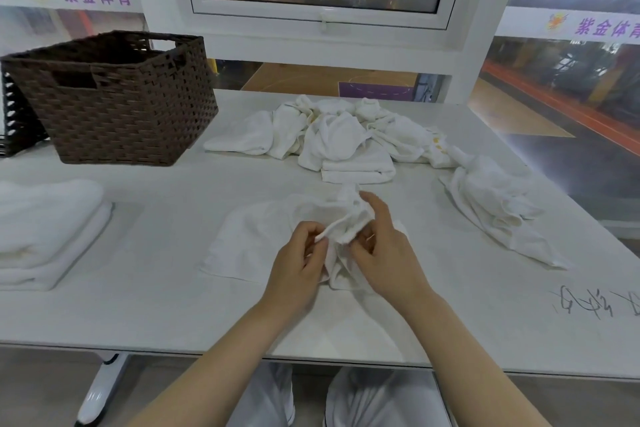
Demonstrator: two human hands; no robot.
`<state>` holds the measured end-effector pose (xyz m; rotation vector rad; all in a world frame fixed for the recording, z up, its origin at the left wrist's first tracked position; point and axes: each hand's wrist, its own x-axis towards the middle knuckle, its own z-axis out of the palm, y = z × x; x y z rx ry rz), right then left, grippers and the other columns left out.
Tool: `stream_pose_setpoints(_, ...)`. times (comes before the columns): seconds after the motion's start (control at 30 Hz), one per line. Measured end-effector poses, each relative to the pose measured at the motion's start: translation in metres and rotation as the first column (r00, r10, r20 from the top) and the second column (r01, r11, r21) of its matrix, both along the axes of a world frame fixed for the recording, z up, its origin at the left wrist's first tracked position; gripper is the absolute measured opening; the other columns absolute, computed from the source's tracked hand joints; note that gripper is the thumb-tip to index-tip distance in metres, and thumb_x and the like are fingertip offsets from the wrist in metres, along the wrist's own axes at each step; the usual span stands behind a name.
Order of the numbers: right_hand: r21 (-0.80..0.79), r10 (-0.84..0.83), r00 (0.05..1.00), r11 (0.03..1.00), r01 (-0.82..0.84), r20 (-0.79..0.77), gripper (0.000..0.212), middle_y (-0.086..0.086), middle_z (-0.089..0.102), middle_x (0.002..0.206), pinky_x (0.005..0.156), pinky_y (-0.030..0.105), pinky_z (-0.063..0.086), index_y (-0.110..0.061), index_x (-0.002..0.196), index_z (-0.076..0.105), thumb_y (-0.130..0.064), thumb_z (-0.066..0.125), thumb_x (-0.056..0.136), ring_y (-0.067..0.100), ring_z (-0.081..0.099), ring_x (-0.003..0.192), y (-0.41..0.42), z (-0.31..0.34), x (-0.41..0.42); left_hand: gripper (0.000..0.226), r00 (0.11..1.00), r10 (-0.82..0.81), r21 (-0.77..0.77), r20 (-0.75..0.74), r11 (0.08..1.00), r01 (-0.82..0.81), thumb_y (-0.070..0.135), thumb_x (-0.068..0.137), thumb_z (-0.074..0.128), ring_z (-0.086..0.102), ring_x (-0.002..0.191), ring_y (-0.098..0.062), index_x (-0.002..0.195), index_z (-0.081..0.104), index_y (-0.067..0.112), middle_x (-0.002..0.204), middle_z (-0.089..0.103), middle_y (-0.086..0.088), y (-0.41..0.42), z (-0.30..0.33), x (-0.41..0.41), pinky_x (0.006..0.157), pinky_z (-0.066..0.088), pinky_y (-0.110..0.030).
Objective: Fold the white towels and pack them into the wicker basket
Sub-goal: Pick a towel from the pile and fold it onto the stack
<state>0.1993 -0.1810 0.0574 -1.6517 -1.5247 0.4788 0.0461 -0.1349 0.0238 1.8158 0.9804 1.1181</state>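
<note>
Both hands are pinching one white towel (263,239) lying partly spread on the tabletop (156,305): the left hand (298,267) is closing thumb and fingers on a raised corner, the right hand (384,246) is gripping the bunched cloth just beside it. The wicker basket (117,97) is sitting well beyond that towel, toward the left; a loose towel pile (339,135) is lying beyond it, another crumpled towel (495,204) to its right, and a folded stack (45,232) far to its left.
</note>
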Motion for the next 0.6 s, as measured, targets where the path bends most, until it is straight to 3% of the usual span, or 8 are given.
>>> stream_pose_setpoints(0.03, 0.056, -0.011, 0.99, 0.998, 0.003, 0.141, 0.05, -0.01, 0.058, 0.081, 0.069, 0.025, 0.05, -0.041, 0.136, 0.04, -0.028, 0.059, 0.092, 0.004, 0.056, 0.077, 0.001, -0.003, 0.002, 0.01, 1.0, -0.001, 0.0, 0.007, 1.0, 0.001, 0.017, 0.101, 0.05, 0.054, 0.061, -0.001, 0.101, 0.053, 0.026, 0.07, 0.059, 0.02, -0.001, -0.001, 0.001, 0.056, 0.037, -0.011)
stream_pose_setpoints(0.1, 0.239, -0.083, 0.914, 0.971, -0.016, 0.396, 0.028, -0.009, 0.049, 0.091, 0.075, 0.032, 0.049, -0.033, 0.118, 0.062, -0.036, 0.056, 0.091, 0.011, 0.048, 0.088, 0.004, -0.007, 0.007, 0.012, 1.0, 0.011, 0.008, 0.018, 1.0, -0.012, 0.017, 0.102, 0.048, 0.052, 0.055, -0.005, 0.103, 0.049, 0.029, 0.065, 0.059, 0.012, -0.002, -0.002, 0.001, 0.051, 0.038, -0.02)
stream_pose_setpoints(0.17, 0.389, -0.152, 0.858, 0.919, -0.06, 0.491, 0.016, -0.003, 0.051, 0.099, 0.082, 0.034, 0.047, -0.027, 0.096, 0.07, -0.035, 0.058, 0.09, 0.017, 0.046, 0.094, 0.008, -0.011, 0.012, 0.01, 0.999, 0.031, 0.023, 0.004, 0.999, -0.032, 0.021, 0.102, 0.047, 0.055, 0.054, -0.017, 0.103, 0.048, 0.031, 0.064, 0.059, 0.002, -0.003, -0.003, 0.001, 0.052, 0.042, -0.036)
stream_pose_setpoints(0.27, 0.493, -0.194, 0.844, 0.865, -0.093, 0.5, 0.009, 0.002, 0.059, 0.111, 0.093, 0.029, 0.038, -0.021, 0.092, 0.071, -0.026, 0.063, 0.09, 0.019, 0.051, 0.103, 0.01, -0.011, 0.014, 0.004, 0.998, 0.067, 0.048, -0.008, 0.997, -0.066, 0.024, 0.102, 0.046, 0.055, 0.052, -0.019, 0.099, 0.048, 0.026, 0.058, 0.056, 0.003, -0.003, -0.001, 0.002, 0.052, 0.042, -0.039)
stream_pose_setpoints(0.33, 0.51, -0.184, 0.866, 0.855, -0.092, 0.465, 0.011, -0.003, 0.064, 0.1, 0.09, 0.023, 0.037, -0.018, 0.091, 0.069, -0.024, 0.06, 0.091, 0.016, 0.058, 0.095, 0.01, -0.012, 0.014, 0.009, 0.995, 0.098, 0.033, 0.015, 0.995, -0.099, 0.026, 0.102, 0.045, 0.053, 0.049, -0.013, 0.094, 0.046, 0.025, 0.056, 0.053, 0.006, -0.001, 0.0, 0.003, 0.048, 0.041, -0.031)
stream_pose_setpoints(0.43, 0.428, 0.005, 0.892, 0.876, -0.222, 0.452, 0.016, -0.011, 0.069, 0.098, 0.088, 0.025, 0.043, -0.018, 0.096, 0.069, -0.024, 0.054, 0.096, 0.011, 0.063, 0.093, 0.009, -0.014, 0.01, 0.011, 0.997, 0.077, 0.007, -0.004, 0.997, -0.076, 0.027, 0.102, 0.046, 0.05, 0.052, -0.007, 0.091, 0.045, 0.024, 0.06, 0.056, 0.007, -0.002, 0.0, 0.004, 0.05, 0.038, -0.024)
stream_pose_setpoints(0.5, 0.383, 0.114, 0.89, 0.873, -0.301, 0.441, 0.02, -0.013, 0.069, 0.107, 0.09, 0.026, 0.045, -0.02, 0.105, 0.07, -0.024, 0.051, 0.099, 0.009, 0.062, 0.1, 0.008, -0.015, 0.007, 0.01, 0.999, 0.027, 0.002, -0.034, 1.0, -0.027, 0.025, 0.102, 0.045, 0.056, 0.058, -0.01, 0.093, 0.046, 0.026, 0.068, 0.062, 0.004, -0.003, -0.001, 0.005, 0.054, 0.043, -0.028)
stream_pose_setpoints(0.6, 0.403, 0.061, 0.897, 0.879, -0.256, 0.437, 0.018, -0.015, 0.068, 0.101, 0.088, 0.027, 0.043, -0.024, 0.102, 0.071, -0.026, 0.053, 0.097, 0.008, 0.06, 0.094, 0.008, -0.016, 0.005, 0.011, 0.999, -0.043, 0.003, -0.026, 0.999, 0.043, 0.022, 0.104, 0.043, 0.064, 0.07, -0.013, 0.096, 0.048, 0.028, 0.078, 0.066, 0.003, -0.005, -0.002, 0.0, 0.062, 0.05, -0.034)
